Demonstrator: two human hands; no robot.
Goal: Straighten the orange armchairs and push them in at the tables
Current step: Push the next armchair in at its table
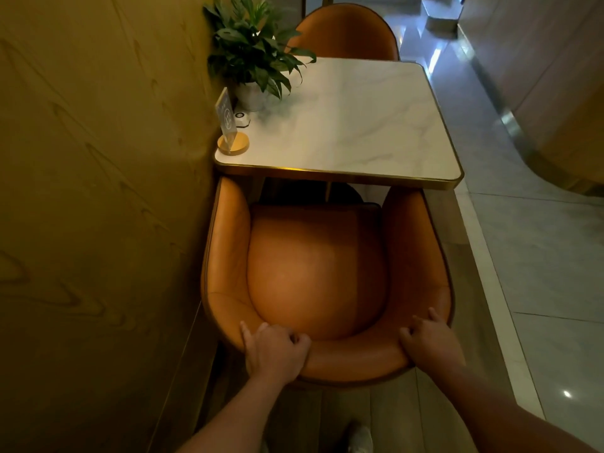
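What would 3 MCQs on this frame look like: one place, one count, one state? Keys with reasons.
1. Where on the table is the potted plant?
A) far corner by the wall
B) near edge by the aisle
C) centre

2. How many orange armchairs show?
A) one
B) two
C) three

3. What are the hands doing?
A) both grip the backrest of the near armchair
B) both hang free
C) one rests on the tabletop

Key:
1 A: the potted plant stands at the far left corner, against the wall.
2 B: the near armchair plus the far armchair across the table.
3 A: the left hand and the right hand curl over the backrest's rim.
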